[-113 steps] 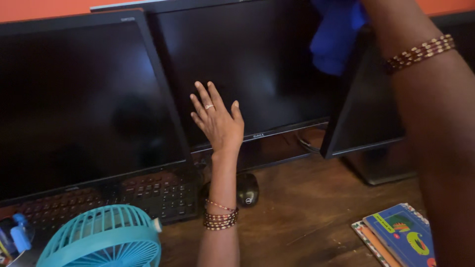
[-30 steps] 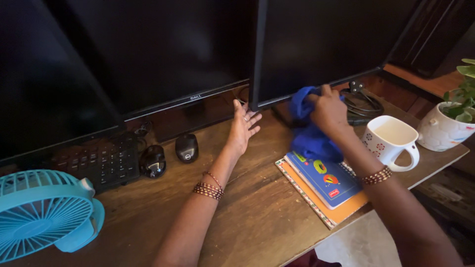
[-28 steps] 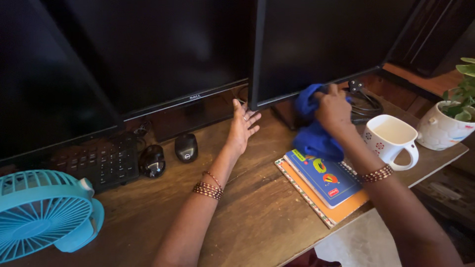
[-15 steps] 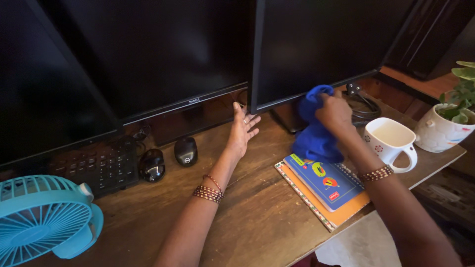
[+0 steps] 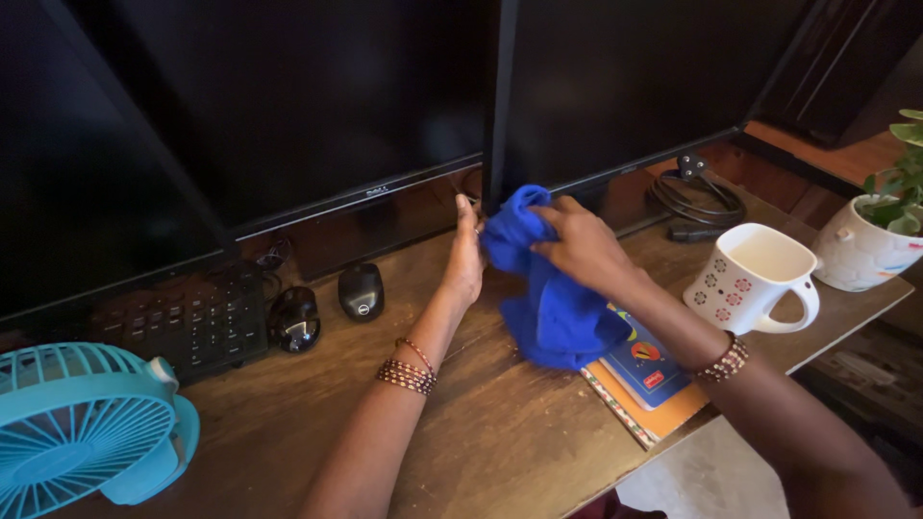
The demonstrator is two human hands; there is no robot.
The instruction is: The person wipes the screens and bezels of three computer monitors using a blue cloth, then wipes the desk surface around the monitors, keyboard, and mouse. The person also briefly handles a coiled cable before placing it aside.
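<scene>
**Wiping the bottom corner of the right screen**

You have the blue cloth [image 5: 548,288] bunched at the lower left corner of the right screen [image 5: 635,86], right where it meets the middle screen [image 5: 317,96]. To do this step well, keep the cloth pressed flat against the bezel and not only in a wad, so that the fabric reaches into the narrow seam between the two screens. Work along the bottom edge in one direction with light pressure; the panel looks thin and could tilt if you push hard. Let the loose tail of the cloth hang clear of the books [image 5: 644,375] and the mug [image 5: 755,279] so it drags nothing along the worktop [image 5: 500,442].

Your right hand [image 5: 582,250] is closed around the upper part of the cloth: the fingers curl over the top fold and pinch it, while the rest of the cloth drapes down onto the worktop and over the near end of the books.

Your left hand [image 5: 464,259] holds nothing. It is mostly open, fingers straight and close together, pointing up toward the gap beneath the screens; the fingertips sit at or just beside the corner of the right screen, and I cannot tell whether they actually touch it. The edge of this hand is right against the cloth. Use it to steady the screen at that corner while the other hand wipes.

Two mice [image 5: 332,303] and a keyboard [image 5: 183,322] lie well to the left, a fan [image 5: 87,423] further still.
</scene>
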